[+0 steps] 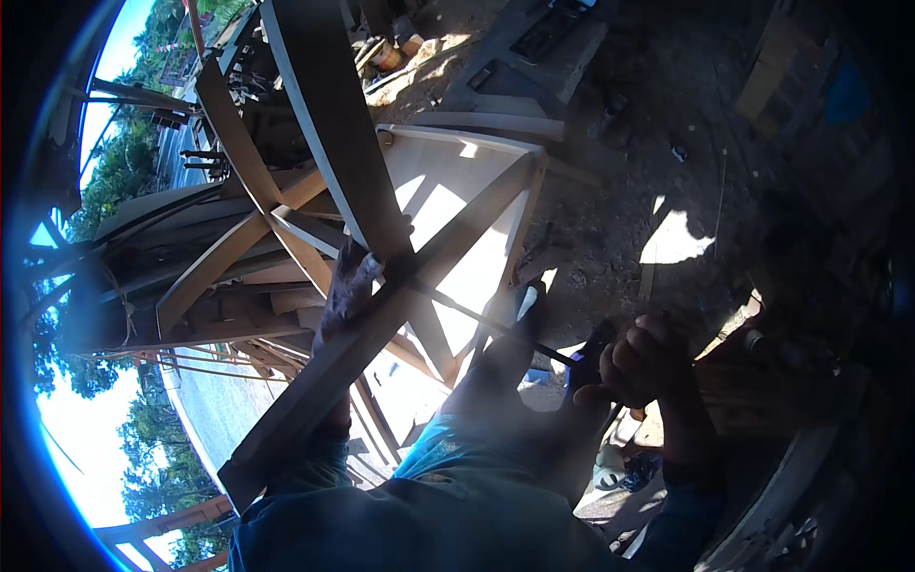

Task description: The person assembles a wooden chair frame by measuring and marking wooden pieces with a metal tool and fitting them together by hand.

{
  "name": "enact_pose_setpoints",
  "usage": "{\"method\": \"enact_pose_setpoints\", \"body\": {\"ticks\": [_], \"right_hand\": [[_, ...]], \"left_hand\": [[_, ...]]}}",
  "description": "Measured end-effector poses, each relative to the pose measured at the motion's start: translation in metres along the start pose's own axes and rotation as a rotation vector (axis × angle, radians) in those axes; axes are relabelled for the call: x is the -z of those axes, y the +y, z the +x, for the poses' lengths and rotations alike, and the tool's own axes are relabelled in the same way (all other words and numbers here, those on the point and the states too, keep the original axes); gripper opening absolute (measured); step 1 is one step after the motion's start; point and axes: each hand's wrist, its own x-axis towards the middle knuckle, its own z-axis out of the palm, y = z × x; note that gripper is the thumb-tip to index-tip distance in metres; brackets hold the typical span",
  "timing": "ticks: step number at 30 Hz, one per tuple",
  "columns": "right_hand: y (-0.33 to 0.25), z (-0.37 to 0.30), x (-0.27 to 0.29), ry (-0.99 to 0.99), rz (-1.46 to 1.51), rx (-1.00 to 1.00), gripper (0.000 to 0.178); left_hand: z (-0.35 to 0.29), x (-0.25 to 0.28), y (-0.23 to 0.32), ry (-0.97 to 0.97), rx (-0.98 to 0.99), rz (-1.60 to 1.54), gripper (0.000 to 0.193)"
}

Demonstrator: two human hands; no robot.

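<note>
Two wooden beams meet in front of me: a long diagonal beam (329,386) and an upright beam (329,114) that joins it near the middle. My left hand (351,291) is closed around the wood at this joint, its fingers partly hidden behind the beams. My right hand (643,367), to the right of my legs, is closed on a tool with a long thin shaft (496,327) and a dark blue-black body. The shaft runs up and left to the diagonal beam, its tip at or close to the joint. Shadow hides the tool's exact kind.
Curved crossed slats (257,191) stand left of the joint. Behind it is a framed pale panel (457,172). Stacked boards (143,257) lie at the left. Dark, littered ground (610,248) with sunlit patches spreads to the right, with timber (782,496) at lower right.
</note>
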Motion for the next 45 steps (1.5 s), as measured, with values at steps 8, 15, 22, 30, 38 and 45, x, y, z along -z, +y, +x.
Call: {"method": "enact_pose_setpoints", "body": {"ticks": [8, 15, 22, 30, 38, 45], "right_hand": [[-0.002, -0.006, -0.039, 0.071, 0.154, -0.094, 0.038], [-0.03, -0.023, -0.051, 0.261, 0.233, -0.231, 0.028], [-0.057, -0.033, -0.063, 0.427, 0.334, -0.601, 0.029], [-0.094, -0.022, -0.055, 0.152, 0.603, -1.243, 0.039], [-0.098, -0.065, -0.043, 0.09, 0.653, -1.029, 0.044], [-0.098, -0.06, -0.039, 0.196, 0.697, -1.51, 0.043]], "left_hand": [[0.001, 0.022, 0.001, 0.047, 0.148, 0.278, 0.044], [0.002, 0.022, -0.008, 0.009, 0.14, 0.361, 0.034], [0.002, 0.01, -0.012, 0.028, 0.156, 0.314, 0.028], [0.001, 0.024, -0.002, 0.051, 0.273, 0.085, 0.021], [-0.127, 0.09, 0.041, -0.158, 0.401, -0.19, 0.049], [-0.143, 0.087, 0.086, -0.373, -0.273, -0.233, 0.053]]}}
